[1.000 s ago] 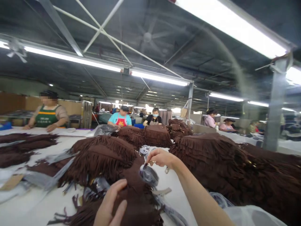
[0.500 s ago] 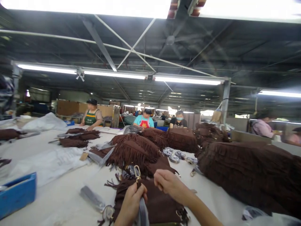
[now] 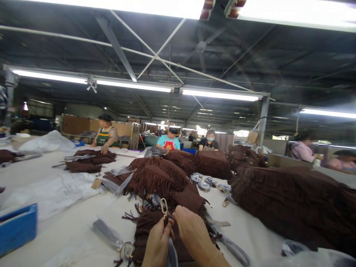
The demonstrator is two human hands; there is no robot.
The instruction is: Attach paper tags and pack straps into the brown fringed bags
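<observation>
My left hand [image 3: 157,239] is closed around the end of a bag strap [image 3: 172,255] in greyish wrapping, which hangs below the fingers. A gold metal clasp [image 3: 164,207] sticks up from this grip. Right beside it is my right hand [image 3: 191,230], its fingers curled in close to the strap end; what they pinch, if anything, is hidden. Under both hands lies a brown fringed bag [image 3: 143,231]. To its left rests a plastic-wrapped strap [image 3: 107,233] with a ring at its end. Another grey-wrapped strap [image 3: 236,250] lies to the right.
A large stack of brown bags [image 3: 292,200] stands on the right, and a fringed pile [image 3: 155,174] lies ahead. Coiled straps [image 3: 204,185] sit between them. A blue bin [image 3: 19,230] is at the left. Across the table, a co-worker in a green apron [image 3: 104,138] handles brown pieces.
My right hand has moved left and in against the strap end held by my left hand. The wrapped strap at the right of the bag has come into view.
</observation>
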